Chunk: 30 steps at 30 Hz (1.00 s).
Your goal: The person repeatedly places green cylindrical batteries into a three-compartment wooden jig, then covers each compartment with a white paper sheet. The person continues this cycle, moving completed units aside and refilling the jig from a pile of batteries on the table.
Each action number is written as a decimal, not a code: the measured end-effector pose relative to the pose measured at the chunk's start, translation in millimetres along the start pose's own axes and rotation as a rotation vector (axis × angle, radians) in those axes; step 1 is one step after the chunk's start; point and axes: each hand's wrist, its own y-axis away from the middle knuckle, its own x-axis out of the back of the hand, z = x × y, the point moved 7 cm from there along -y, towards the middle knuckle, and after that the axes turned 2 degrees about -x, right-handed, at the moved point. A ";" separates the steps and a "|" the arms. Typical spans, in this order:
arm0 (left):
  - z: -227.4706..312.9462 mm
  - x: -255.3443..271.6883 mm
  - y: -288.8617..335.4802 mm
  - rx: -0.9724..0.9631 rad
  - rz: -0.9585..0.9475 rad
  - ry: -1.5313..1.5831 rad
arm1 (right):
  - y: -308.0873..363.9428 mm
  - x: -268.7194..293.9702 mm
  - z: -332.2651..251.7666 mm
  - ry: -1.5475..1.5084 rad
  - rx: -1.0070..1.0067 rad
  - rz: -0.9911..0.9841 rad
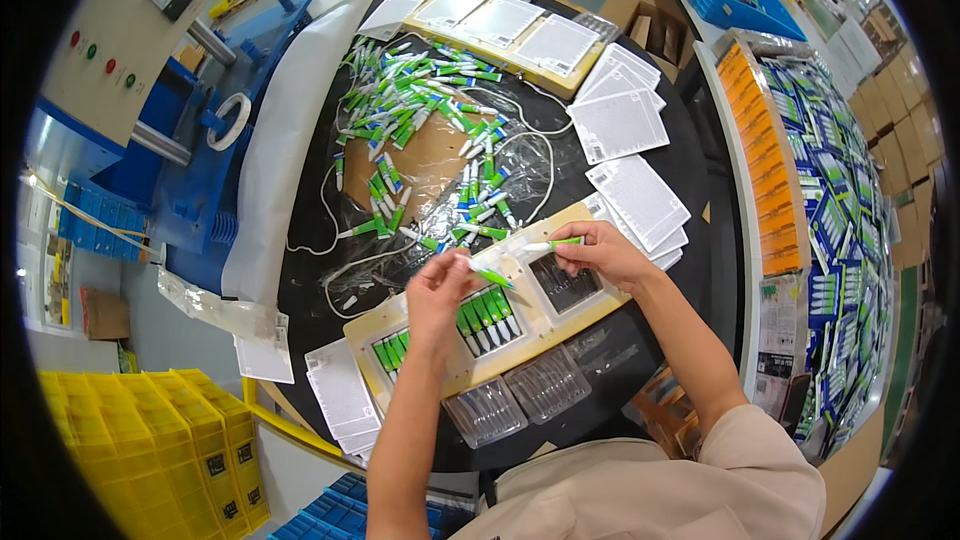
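My left hand (440,292) pinches a small green-and-white tube (492,275) above the near tray. Another such tube (540,246) is between the fingers of my right hand (602,255). Under both hands lies a cream tray (535,315) with framed compartments. Its middle compartment holds a row of green-and-white tubes (485,318), side by side. More tubes (388,350) show in the left compartment, partly behind my left forearm. In the right compartment (565,283) I see dark clear plastic and no tubes. A loose pile of tubes (405,90) covers the far side of the black table.
White printed cards (618,125) lie in stacks along the right, with others (342,395) at the near left. Clear blister shells (545,385) sit before the tray. A second cream tray (545,70) bears cards. White cords (545,155) cross the table. A blue machine (215,200) stands left.
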 end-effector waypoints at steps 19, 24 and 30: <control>-43.1 -104.0 79.2 -1.060 -0.576 -1.409 | 30.7 9.2 12.0 0.920 0.051 0.121; -46.4 -95.9 79.5 -1.001 -0.464 -1.478 | 40.6 -7.6 10.1 1.115 0.323 0.379; -51.8 -93.4 63.8 -0.841 -0.592 -1.377 | 46.1 -26.6 22.2 1.123 0.443 0.618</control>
